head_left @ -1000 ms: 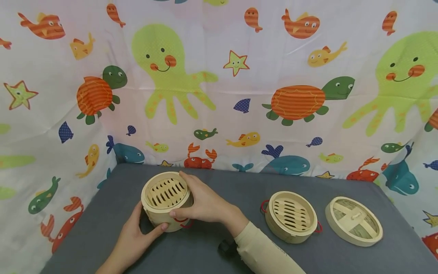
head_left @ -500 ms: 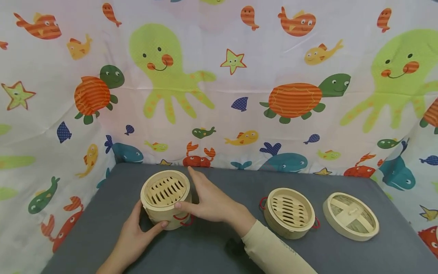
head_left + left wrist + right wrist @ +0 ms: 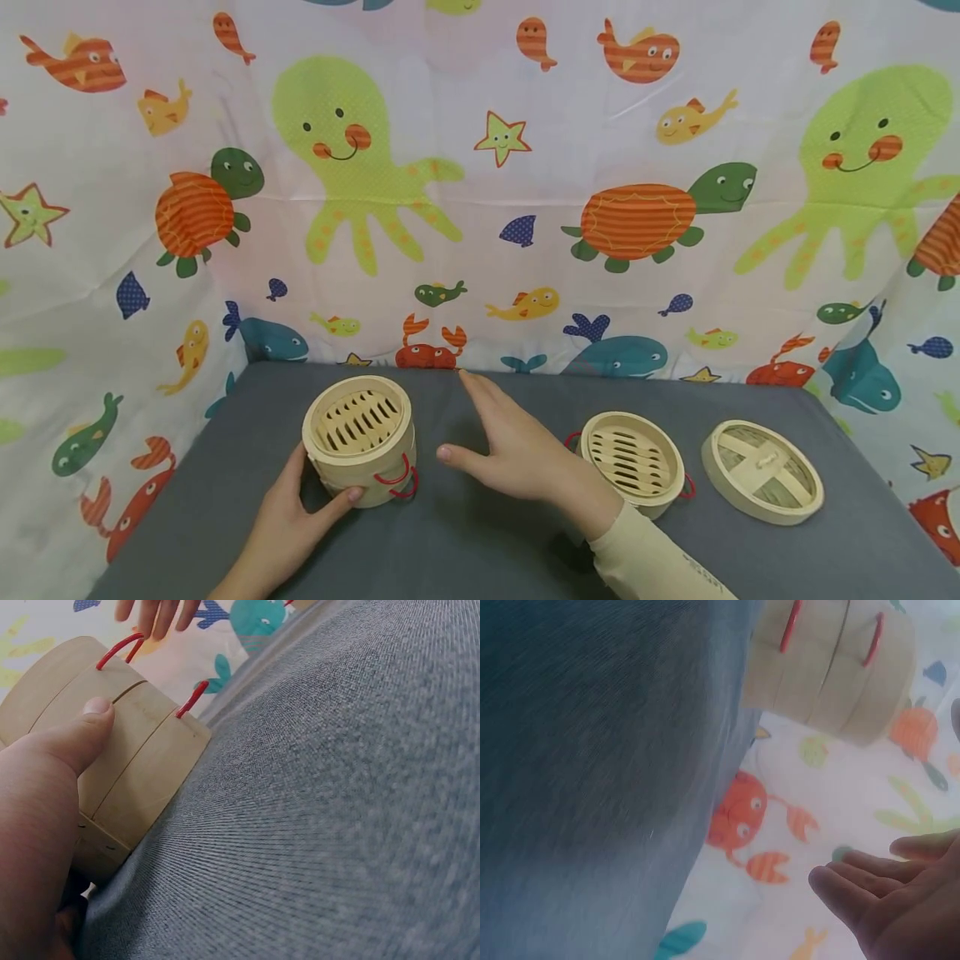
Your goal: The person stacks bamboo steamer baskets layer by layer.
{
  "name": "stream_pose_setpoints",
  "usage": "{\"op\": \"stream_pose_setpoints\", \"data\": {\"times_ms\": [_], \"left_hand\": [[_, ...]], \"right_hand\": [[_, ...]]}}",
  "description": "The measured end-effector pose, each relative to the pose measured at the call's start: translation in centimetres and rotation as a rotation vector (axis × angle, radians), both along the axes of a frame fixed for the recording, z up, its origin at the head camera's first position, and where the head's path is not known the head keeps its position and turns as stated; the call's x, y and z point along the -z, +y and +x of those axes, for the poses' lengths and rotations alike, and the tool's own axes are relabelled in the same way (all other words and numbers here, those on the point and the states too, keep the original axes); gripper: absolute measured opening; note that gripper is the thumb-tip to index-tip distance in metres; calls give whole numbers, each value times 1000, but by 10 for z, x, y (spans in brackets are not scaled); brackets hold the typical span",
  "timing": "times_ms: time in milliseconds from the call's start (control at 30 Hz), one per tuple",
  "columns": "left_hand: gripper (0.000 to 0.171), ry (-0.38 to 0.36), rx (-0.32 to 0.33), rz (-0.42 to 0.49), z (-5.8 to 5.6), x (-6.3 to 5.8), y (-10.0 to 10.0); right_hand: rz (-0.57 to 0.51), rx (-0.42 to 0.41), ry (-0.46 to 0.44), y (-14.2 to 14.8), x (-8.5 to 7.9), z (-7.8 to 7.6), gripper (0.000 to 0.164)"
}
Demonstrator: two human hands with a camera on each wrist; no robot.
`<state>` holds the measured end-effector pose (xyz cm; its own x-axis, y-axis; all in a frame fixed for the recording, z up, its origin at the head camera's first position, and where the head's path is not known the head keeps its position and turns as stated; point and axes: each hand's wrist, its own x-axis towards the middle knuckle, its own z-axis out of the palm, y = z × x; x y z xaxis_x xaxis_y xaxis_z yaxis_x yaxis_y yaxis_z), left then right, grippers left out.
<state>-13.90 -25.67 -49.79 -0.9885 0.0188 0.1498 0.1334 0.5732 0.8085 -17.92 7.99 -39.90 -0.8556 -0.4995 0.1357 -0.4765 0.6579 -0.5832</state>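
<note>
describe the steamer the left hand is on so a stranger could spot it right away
On the grey table, look to the left end, near the corner of the sea-animal curtain. The stacked steamer stands there with the left hand holding its side. It is two tiers tall, unlike the single steamer tray and the flat lid to the right.

A grey cloth-covered table point(image 3: 487, 550) stands against a white curtain point(image 3: 480, 125) printed with green octopuses, orange turtles, blue whales, red crabs, fish and starfish. The curtain wraps round 3 sides. Light is even.
</note>
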Motion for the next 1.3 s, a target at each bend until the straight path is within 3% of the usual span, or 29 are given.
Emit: {"op": "stream_pose_setpoints", "data": {"times_ms": [400,1033,1300], "left_hand": [[118,-12,-4,6,0,1,1],[116,-15,-10,14,-1,1,1],[118,-44,-5,15,0,0,0]], "right_hand": [[39,61,63,41,-6,14,101],[82,187,108,116,9,30,95],[87,234,62,153,14,38,93]]}}
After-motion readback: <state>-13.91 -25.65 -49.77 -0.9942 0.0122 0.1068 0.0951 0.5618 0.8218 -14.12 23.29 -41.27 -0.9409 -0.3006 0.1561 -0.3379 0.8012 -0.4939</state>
